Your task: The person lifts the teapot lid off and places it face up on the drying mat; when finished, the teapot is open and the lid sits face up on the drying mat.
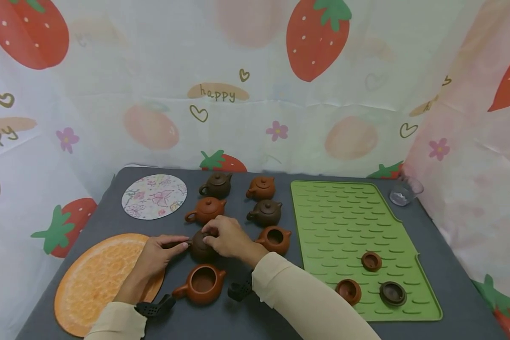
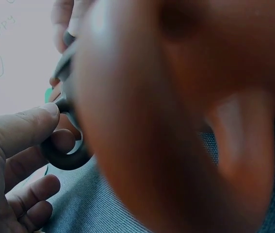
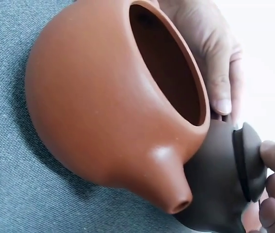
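My left hand (image 1: 153, 259) pinches the loop handle (image 2: 65, 162) of a dark brown teapot (image 1: 200, 254) between thumb and forefinger. With its fingertips, my right hand (image 1: 231, 240) holds the knob of that teapot's lid (image 3: 254, 167). The lid lies at the pot's mouth; a dark line shows between them, and whether it is fully seated I cannot tell. Right in front stands a lidless reddish-brown teapot (image 1: 200, 297), its mouth open upward, filling much of both wrist views. Partly behind my right wrist is another lidless reddish-brown teapot (image 1: 284, 244).
Farther back stand lidded teapots: two dark (image 1: 217, 186) (image 1: 267, 215) and two reddish-brown (image 1: 208, 211) (image 1: 262, 189). Three lids (image 1: 371, 261) lie on a green mat (image 1: 335, 226) at right. A glass pitcher (image 1: 403, 192), an orange-slice mat (image 1: 95, 278) and a round patterned mat (image 1: 154, 197) flank them.
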The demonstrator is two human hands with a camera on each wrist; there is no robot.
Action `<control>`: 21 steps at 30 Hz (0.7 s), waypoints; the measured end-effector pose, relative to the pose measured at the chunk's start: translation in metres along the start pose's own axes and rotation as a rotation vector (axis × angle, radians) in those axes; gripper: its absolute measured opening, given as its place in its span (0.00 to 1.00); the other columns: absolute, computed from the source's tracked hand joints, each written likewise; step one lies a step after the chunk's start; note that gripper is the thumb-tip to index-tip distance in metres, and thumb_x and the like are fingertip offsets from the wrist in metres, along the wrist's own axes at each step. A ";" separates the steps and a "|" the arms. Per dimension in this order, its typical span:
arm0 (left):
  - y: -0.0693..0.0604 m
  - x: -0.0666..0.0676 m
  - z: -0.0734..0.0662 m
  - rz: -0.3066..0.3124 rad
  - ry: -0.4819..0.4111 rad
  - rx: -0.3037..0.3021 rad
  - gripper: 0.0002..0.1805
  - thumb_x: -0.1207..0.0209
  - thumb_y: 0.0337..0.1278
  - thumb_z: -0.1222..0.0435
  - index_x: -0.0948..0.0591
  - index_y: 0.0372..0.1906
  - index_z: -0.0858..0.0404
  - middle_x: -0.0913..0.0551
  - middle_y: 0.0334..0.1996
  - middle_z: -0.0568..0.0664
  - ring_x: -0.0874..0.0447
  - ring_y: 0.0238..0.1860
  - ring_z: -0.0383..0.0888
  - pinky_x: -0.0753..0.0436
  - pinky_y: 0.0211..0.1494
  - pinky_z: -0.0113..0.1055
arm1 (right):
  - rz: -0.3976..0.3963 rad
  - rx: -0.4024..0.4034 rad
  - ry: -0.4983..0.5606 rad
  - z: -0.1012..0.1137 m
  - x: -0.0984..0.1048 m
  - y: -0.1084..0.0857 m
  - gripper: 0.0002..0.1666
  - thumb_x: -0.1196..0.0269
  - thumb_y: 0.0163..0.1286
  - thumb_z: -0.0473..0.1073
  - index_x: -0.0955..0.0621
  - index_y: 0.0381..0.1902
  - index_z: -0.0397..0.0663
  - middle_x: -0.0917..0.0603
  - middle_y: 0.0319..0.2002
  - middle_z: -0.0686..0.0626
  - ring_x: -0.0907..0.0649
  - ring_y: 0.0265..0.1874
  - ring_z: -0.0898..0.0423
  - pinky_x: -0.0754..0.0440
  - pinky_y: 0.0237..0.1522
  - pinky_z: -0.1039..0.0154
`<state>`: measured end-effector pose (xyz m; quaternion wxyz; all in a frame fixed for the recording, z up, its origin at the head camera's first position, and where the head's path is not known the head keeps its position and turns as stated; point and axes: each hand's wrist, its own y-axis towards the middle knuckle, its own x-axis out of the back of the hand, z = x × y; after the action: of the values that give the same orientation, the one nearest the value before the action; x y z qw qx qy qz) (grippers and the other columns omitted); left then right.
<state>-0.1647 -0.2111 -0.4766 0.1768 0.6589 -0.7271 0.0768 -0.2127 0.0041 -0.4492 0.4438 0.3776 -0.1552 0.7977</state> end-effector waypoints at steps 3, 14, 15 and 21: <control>-0.001 0.000 0.001 -0.002 0.013 0.005 0.11 0.36 0.59 0.72 0.15 0.45 0.73 0.16 0.42 0.61 0.21 0.44 0.49 0.24 0.45 0.31 | -0.034 0.012 0.039 0.001 0.002 -0.001 0.07 0.35 0.68 0.43 0.16 0.44 0.52 0.23 0.32 0.59 0.25 0.27 0.64 0.26 0.30 0.69; -0.001 0.001 0.000 -0.008 0.029 -0.003 0.11 0.36 0.59 0.72 0.15 0.45 0.72 0.16 0.40 0.59 0.22 0.41 0.46 0.24 0.43 0.33 | -0.074 -0.057 0.235 -0.005 0.005 -0.002 0.06 0.36 0.69 0.45 0.17 0.39 0.50 0.19 0.29 0.58 0.21 0.25 0.63 0.23 0.27 0.66; -0.001 0.001 0.000 -0.008 0.028 -0.004 0.11 0.36 0.59 0.72 0.15 0.45 0.73 0.16 0.40 0.59 0.22 0.41 0.46 0.24 0.43 0.33 | -0.082 -0.066 0.251 -0.006 0.005 -0.002 0.05 0.36 0.69 0.45 0.17 0.38 0.51 0.19 0.29 0.58 0.21 0.25 0.62 0.23 0.27 0.65; 0.001 0.000 0.011 -0.005 0.015 -0.025 0.11 0.36 0.58 0.72 0.15 0.44 0.73 0.16 0.41 0.60 0.21 0.43 0.47 0.24 0.45 0.32 | -0.095 -0.138 0.457 -0.009 0.003 -0.002 0.03 0.34 0.65 0.40 0.18 0.32 0.47 0.18 0.24 0.51 0.19 0.23 0.55 0.22 0.24 0.61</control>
<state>-0.1676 -0.2150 -0.4867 0.1906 0.6578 -0.7250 0.0723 -0.2159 0.0120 -0.4530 0.5292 0.1632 -0.0869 0.8281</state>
